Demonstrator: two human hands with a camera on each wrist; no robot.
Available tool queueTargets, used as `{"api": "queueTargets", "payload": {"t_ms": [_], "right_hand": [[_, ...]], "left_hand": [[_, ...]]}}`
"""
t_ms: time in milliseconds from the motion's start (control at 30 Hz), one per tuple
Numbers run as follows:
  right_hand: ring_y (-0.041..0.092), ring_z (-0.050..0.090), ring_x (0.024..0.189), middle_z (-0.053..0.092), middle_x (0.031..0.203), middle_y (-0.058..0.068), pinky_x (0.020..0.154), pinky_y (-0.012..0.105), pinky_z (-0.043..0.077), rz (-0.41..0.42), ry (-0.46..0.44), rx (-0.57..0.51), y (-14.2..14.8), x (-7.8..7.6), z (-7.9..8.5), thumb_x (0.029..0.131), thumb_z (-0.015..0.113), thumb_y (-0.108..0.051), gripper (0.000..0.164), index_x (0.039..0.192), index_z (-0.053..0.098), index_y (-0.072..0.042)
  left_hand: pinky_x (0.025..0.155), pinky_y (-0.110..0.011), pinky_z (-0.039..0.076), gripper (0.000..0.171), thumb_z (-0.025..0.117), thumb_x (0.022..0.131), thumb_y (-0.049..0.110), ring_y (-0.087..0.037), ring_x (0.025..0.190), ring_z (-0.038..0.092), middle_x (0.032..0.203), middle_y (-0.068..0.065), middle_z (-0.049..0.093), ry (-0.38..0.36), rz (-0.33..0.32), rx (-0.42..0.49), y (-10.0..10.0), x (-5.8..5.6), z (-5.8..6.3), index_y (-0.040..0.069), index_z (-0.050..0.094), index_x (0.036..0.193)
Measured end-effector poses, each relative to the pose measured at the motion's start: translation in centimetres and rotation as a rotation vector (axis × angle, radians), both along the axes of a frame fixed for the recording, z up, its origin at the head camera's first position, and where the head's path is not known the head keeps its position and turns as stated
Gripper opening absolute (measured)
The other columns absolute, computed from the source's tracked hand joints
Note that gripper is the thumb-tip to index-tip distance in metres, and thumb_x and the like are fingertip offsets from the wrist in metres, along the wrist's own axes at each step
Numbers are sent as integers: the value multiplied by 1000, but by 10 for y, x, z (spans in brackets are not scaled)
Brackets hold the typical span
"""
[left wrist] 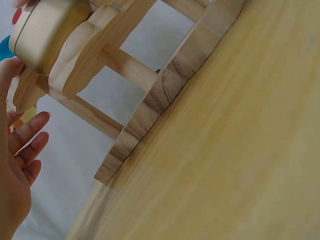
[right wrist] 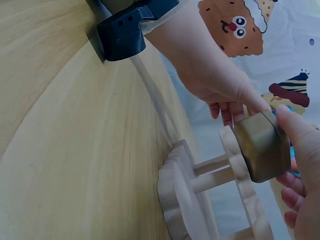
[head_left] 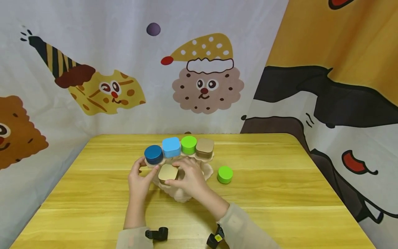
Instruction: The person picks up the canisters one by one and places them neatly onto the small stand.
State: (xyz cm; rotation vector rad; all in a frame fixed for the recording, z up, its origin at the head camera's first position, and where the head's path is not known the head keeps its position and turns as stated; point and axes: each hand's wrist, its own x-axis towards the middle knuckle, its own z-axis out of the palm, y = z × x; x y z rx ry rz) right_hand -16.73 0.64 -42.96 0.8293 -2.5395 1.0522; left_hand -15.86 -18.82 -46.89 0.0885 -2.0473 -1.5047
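A square gold tin (head_left: 168, 173) sits at the edge of a tiered wooden stand (head_left: 180, 196), over its scalloped upper shelf. My right hand (head_left: 190, 176) grips this tin between thumb and fingers. On its other side is my left hand (head_left: 140, 180), its thumb tip close to the tin and its other fingers (left wrist: 32, 142) loosely spread beside the stand. Along the stand's back row are a round dark blue tin (head_left: 153, 154), a square light blue tin (head_left: 171, 147), a round green tin (head_left: 188, 145) and a square brown-gold tin (head_left: 205, 148).
Another round green tin (head_left: 225, 174) lies on the wooden table (head_left: 280, 200), right of the stand. Wooden posts (right wrist: 215, 180) join the stand's base to its shelf. Behind the table hangs a cartoon-printed curtain (head_left: 124, 34). Black cameras (head_left: 158, 234) are strapped at both wrists.
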Motion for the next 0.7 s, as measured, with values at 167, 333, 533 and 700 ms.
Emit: {"api": "queueTargets", "payload": {"t_ms": [167,333,533,700], "right_hand": [[17,50,118,61,123,-2,100,43,36,25,10,-38,6,4,2,67,81,-48,66,120,64,-12],[16,53,112,64,116,-2,100,46,35,38,46,-102,19,12,5,69,83,-40,57,114,65,-10],[15,53,111,65,113,-4,99,45,36,44,49,-161,40,22,4,70,84,-31,51,113,66,-10],[16,53,109,65,114,-3,92,41,42,3,58,-154,60,26,-1,69,85,-29,49,111,67,-10]], "left_hand": [[84,-39,31,51,81,77,11,-15,99,48,104,-13,62,4,2,0,0,0,0,0,59,121],[83,-37,31,52,82,75,9,-15,99,48,103,-14,62,4,9,9,1,0,1,-1,59,121],[85,-39,31,51,81,77,9,-14,99,47,104,-13,62,-6,2,26,1,0,1,-1,59,121],[87,-43,31,51,81,77,9,-17,100,47,105,-15,61,-5,-6,41,2,0,2,-1,59,122]]}}
